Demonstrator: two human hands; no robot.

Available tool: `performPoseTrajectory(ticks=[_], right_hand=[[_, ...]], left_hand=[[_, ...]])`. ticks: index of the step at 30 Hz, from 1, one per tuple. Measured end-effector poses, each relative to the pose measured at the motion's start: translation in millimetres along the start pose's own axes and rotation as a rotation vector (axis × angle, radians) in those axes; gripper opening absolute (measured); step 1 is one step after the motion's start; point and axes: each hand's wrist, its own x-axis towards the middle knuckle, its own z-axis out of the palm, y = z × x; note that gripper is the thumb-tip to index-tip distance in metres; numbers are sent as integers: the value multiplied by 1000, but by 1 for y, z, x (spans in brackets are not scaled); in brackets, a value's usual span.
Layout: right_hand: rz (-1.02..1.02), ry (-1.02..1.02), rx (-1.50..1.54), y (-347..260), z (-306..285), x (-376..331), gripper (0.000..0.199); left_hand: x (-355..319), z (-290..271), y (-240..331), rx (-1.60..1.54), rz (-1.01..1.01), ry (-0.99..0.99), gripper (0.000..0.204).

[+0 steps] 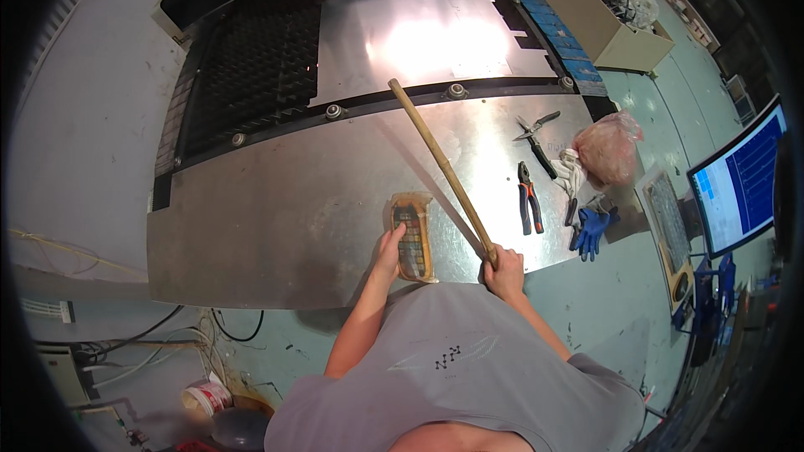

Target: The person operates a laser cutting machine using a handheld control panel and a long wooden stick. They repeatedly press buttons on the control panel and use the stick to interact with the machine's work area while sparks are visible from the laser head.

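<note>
My right hand [505, 268] grips the near end of a long wooden stick [440, 163], which slants up and to the left over a big metal sheet [276, 209]. My left hand [389, 249] rests on the left edge of a flat handheld keypad [413, 236] in a yellowish clear cover, lying on the sheet near its front edge. The keypad has rows of small coloured buttons.
Right of the stick lie red-handled pliers [528, 198], metal snips [536, 127], blue gloves [592, 230], white gloves [571, 169] and a pink plastic bag [609, 147]. A monitor [741, 180] and keyboard [670, 222] stand at right. A dark slatted machine bed [251, 75] lies beyond. Cables and a tub [205, 398] sit on the floor at left.
</note>
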Motion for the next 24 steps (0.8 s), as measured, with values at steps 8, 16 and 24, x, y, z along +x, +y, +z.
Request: performPoseTrajectory(ticks=[8, 16, 24], right_hand=[[-21, 11, -3, -1, -1, 1, 34], [-2, 0, -3, -1, -1, 1, 34], [-12, 0, -2, 0, -1, 1, 35]], left_hand=[[0, 1, 0, 17, 2, 4, 37], [-1, 3, 1, 19, 1, 14, 37], [0, 1, 0, 12, -3, -10, 38]])
